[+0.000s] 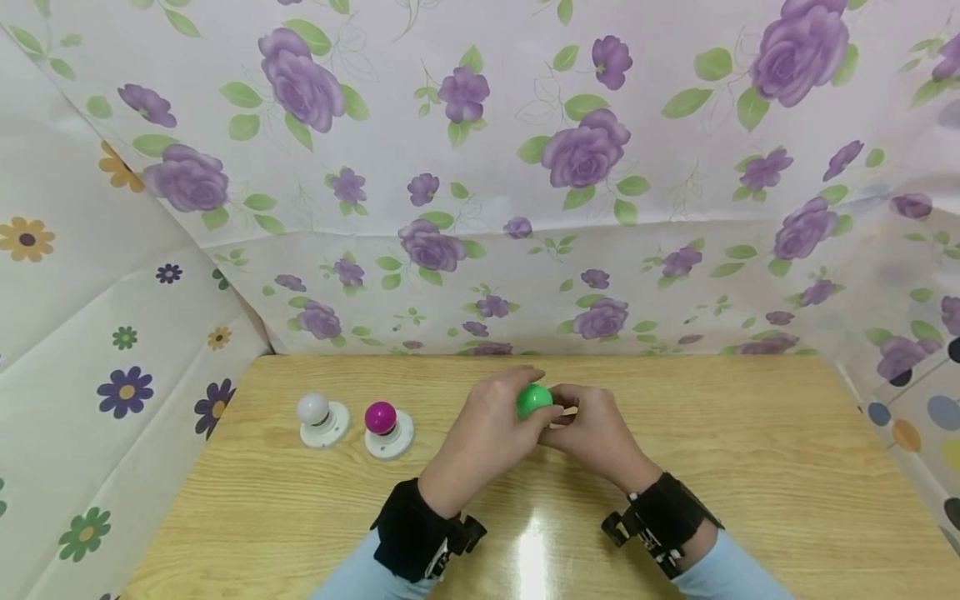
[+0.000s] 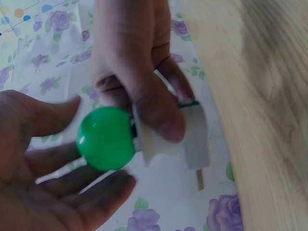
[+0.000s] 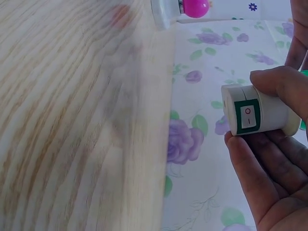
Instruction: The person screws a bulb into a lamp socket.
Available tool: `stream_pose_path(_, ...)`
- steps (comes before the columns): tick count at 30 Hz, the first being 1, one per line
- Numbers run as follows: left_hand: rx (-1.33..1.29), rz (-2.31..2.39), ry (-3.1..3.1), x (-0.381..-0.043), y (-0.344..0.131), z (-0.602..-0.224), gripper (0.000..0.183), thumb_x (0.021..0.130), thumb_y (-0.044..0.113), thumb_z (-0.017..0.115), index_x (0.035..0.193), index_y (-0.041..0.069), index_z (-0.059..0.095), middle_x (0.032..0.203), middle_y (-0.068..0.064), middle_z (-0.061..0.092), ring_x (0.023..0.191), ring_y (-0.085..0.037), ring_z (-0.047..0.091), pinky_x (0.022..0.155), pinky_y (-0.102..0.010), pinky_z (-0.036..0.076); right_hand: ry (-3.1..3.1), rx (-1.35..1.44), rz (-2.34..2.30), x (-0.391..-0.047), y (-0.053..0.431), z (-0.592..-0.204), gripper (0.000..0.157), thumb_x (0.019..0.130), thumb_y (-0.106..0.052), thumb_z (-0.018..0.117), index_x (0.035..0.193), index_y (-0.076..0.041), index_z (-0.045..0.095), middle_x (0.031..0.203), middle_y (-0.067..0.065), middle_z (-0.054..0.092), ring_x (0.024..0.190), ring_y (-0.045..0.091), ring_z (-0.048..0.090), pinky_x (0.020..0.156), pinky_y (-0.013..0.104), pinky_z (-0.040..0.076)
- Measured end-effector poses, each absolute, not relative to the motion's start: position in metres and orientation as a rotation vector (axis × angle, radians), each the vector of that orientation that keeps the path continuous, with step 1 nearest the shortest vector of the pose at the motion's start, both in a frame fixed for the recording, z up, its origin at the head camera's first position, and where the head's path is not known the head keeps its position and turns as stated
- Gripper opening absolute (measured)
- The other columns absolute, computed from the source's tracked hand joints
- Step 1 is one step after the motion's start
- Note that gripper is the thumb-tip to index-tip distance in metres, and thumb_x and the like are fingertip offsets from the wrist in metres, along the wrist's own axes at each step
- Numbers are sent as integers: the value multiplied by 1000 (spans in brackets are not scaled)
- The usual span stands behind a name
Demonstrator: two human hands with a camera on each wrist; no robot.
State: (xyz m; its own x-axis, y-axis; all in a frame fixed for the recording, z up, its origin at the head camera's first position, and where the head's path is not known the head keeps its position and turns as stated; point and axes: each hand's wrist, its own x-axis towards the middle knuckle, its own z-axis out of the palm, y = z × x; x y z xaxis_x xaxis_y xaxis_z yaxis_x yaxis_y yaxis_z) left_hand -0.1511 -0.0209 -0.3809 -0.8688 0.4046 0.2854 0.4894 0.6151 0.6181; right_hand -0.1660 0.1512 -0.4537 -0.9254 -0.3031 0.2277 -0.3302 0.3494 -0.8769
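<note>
My right hand grips a white plug-in lamp socket between thumb and fingers, holding it above the table. On the socket's side is a rocker switch in a green frame, and a metal pin sticks out at the plug end. A green bulb sits at the socket's other end. Around that bulb my left hand has its fingers spread loosely. In the left wrist view its thumb stands apart from the bulb; contact by the other fingers is unclear.
Left on the wooden table stand two round white lamp bases, one with a white bulb, the other with a magenta bulb. A flowered sheet hangs behind the table's back edge.
</note>
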Motion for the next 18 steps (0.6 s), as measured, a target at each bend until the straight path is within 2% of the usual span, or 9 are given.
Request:
stream_pose_path(4, -603, -1046, -2662, -149, -18, -383, 54, 83, 47, 66, 120, 7, 59, 120, -7, 56, 111, -18, 51, 84, -24, 44, -2551, 582, 1645, -167, 150, -454, 26, 75, -32, 77, 98, -27, 66, 93, -11, 63, 87, 5, 59, 69, 26, 51)
stream_pose_path(8, -480, -1009, -2697, -146, -15, -384, 58, 83, 51, 63, 120, 7, 59, 116, -8, 58, 107, -20, 54, 84, -30, 46, -2535, 557, 1687, -167, 150, -454, 26, 74, -31, 78, 97, -26, 66, 95, -9, 63, 90, 6, 59, 71, 29, 51)
stream_pose_path(13, -457, -1023, -2709, -146, -15, -386, 54, 85, 50, 63, 115, 5, 61, 102, -5, 60, 89, -13, 57, 69, -22, 47, -2529, 546, 1706, -167, 150, -454, 29, 73, -29, 79, 98, -25, 67, 97, -9, 63, 91, 6, 59, 72, 30, 51)
stream_pose_path(18, -481, -1057, -2696, -146, -15, -387, 43, 85, 46, 65, 104, 7, 63, 89, 0, 58, 75, -8, 53, 58, -16, 44, -2539, 544, 1700, -166, 150, -453, 29, 73, -27, 79, 99, -25, 67, 96, -10, 63, 90, 6, 59, 71, 28, 51)
